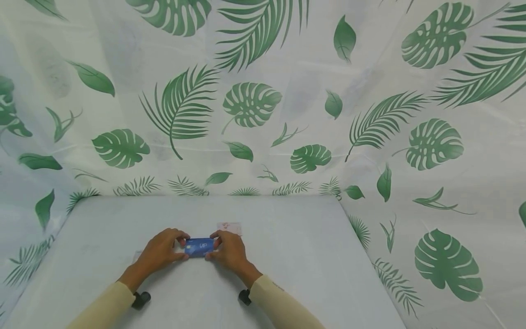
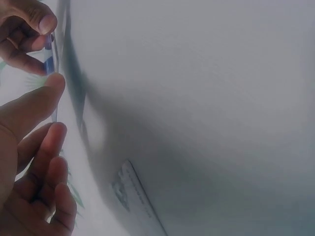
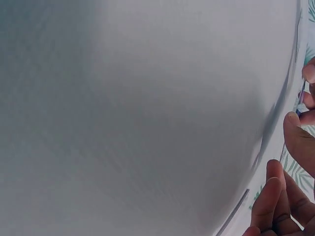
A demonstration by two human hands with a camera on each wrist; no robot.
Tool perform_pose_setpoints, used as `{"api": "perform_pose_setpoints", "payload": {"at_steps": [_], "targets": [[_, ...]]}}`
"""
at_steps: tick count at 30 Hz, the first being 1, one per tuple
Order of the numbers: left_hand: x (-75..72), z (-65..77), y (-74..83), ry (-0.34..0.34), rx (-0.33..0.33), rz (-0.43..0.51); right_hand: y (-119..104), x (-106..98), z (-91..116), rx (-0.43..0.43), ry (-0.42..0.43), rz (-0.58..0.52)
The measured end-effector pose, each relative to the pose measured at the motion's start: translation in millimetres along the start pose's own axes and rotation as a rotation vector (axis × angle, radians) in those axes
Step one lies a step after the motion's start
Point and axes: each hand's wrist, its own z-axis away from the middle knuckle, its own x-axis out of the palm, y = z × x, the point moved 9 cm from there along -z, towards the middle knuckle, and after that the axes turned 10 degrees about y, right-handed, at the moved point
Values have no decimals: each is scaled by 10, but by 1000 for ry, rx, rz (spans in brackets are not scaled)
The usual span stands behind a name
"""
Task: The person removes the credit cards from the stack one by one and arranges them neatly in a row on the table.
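A blue card [image 1: 199, 247] printed with "VIP" is held up between the two hands, its face toward the head camera. My left hand [image 1: 161, 248] pinches its left end between thumb and fingers. At the right end, my right hand [image 1: 231, 252] pinches it in the same way. From the left wrist, the card [image 2: 48, 61] shows nearly edge-on, with the left hand [image 2: 34, 147] nearest. The right wrist view catches the right hand [image 3: 290, 191] at the frame's edge, with only a thin sliver of the card visible.
A pale card with reddish print [image 1: 230, 227] lies on the white table [image 1: 304, 265] just beyond the right hand. Another flat card [image 2: 140, 201] lies near the left forearm, partly hidden in the head view. Leaf-patterned sheeting [image 1: 279, 151] surrounds the table's back and sides.
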Motion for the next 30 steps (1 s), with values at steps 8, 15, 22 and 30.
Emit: {"api": "perform_pose_setpoints", "payload": {"at_steps": [8,15,22,30], "targets": [[-33,61,-54,1,-6,-7,-58,52,26,-29,-1,-6],[-47,110,-92,-7,-31,-18,-91,106,48,-25,-6,14],[-81,151,-132,-1,-43,-21,-104,167,56,-10,-14,40],[-122,219,-184,1,-41,-24,-167,250,64,-30,-22,48]]}}
